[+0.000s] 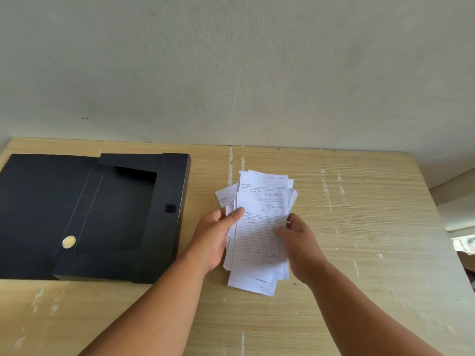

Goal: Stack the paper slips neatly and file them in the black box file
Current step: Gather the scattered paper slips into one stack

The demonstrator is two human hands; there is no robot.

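A loose, uneven pile of white printed paper slips (259,235) lies on the wooden table, right of centre. My left hand (216,237) grips the pile's left edge with the thumb on top. Gripping the right edge is my right hand (298,242), thumb also on the top slip. One slip (226,197) sticks out at the upper left of the pile. The black box file (97,217) lies open on the table's left side, its flap with a round metal button (69,242) spread out to the left.
The light wooden table (359,227) has scuffed white marks and meets a plain grey-white wall (231,73) at the back. The table's right edge falls away near a floor area at the far right.
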